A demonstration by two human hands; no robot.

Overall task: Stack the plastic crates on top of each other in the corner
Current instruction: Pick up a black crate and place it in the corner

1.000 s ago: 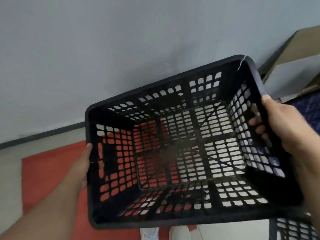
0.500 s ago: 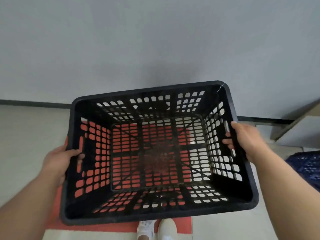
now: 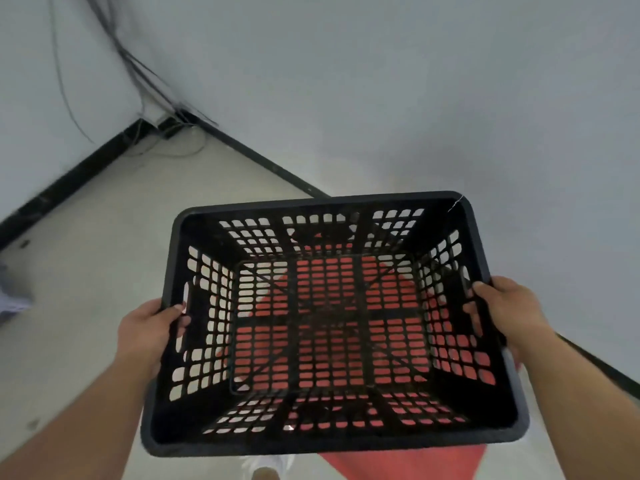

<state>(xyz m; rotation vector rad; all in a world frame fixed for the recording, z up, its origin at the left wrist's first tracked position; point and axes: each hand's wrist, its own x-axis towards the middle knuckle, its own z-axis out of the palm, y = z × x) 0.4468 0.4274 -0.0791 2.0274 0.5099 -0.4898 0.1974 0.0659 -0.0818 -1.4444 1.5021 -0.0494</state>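
Far left of the crate, at the frame edge, there's a pale blurry thing on the floor [image 3: 86, 306], can't tell what it is. Up-left of the crate, two grey walls meet in the corner [image 3: 152, 119], w/ a black baseboard [image 3: 69, 178] along the bottom and a bundle of thin cables [image 3: 138, 64] running down into it. Your left hand [image 3: 145, 332] is on the crate's left side: fingers curled round the rim, thumb tip on top of the edge right by the handle slot. The black plastic crate [image 3: 332, 441] sits between both hands, held in the air over the floor, open side up toward you, roughly level, near edge lower in frame. It's mesh-walled w/ nothing inside; a thin pale crack line shows at its far-right corner. Thru the mesh bottom you see a red mat [image 3: 408, 465] on the floor below, also poking out under the crate's near-right edge. Just below the crate's near rim, a white shoe [image 3: 266, 467] tip shows. Your right hand [image 3: 509, 313] grips the crate's right rim, fingers wrapped inside thru the wall, thumb outside. Right of the crate is plain grey wall [image 3: 450, 98].
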